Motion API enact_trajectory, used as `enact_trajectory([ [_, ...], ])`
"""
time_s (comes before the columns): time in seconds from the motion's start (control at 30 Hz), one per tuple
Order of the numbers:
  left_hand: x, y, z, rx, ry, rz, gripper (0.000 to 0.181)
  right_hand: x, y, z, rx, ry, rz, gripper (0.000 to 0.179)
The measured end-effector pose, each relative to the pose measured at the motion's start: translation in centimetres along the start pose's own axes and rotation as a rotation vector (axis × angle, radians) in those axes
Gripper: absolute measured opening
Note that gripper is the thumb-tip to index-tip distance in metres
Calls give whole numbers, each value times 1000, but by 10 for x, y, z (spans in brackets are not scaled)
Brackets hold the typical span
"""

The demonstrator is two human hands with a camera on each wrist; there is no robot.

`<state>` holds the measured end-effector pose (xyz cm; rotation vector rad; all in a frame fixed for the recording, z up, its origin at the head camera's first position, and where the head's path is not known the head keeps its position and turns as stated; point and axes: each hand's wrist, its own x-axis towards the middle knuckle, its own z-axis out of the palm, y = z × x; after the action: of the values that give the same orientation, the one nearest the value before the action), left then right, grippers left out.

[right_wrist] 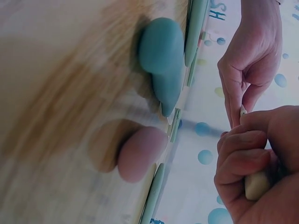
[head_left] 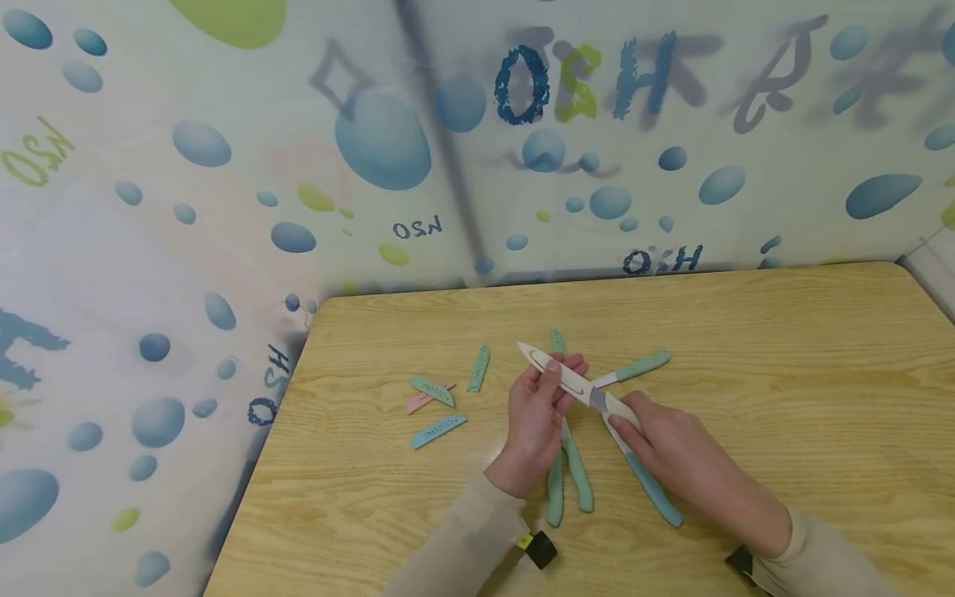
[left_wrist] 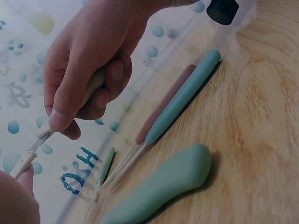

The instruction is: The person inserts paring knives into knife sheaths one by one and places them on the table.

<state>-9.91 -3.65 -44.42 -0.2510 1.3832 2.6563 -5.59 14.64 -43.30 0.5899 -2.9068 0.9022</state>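
I record the white knife (head_left: 618,409) aligned toward the worktop's (head_left: 783,356) far-left corner: right hand (head_left: 675,439) fingers grip its handle; left hand (head_left: 531,427), nearer that corner, pinches its sheath (head_left: 573,381).

L sleeve (head_left: 455,547) & R sleeve (head_left: 821,557): both long, plain beige, w/ soft creases; L cuff (head_left: 488,503) & R cuff (head_left: 797,535) end approx. at the wrists. L hand (head_left: 539,410) & R hand (head_left: 667,431) bare. By L cuff: sm. squarish blk block (head_left: 543,550), w/ yellow-grn tab (head_left: 525,541) betw. it & sleeve. By R cuff: dk block (head_left: 740,560), partly hidden by sleeve, full shape unclear; L wrist view shows a blk rounded stub (left_wrist: 223,11) nr R wrist.
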Motion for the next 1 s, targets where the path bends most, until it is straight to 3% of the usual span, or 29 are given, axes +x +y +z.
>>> enact_trajectory([
  [1.0,-4,-4,4,0,6,-10,30,4,-5,0,30,-47,50,14],
])
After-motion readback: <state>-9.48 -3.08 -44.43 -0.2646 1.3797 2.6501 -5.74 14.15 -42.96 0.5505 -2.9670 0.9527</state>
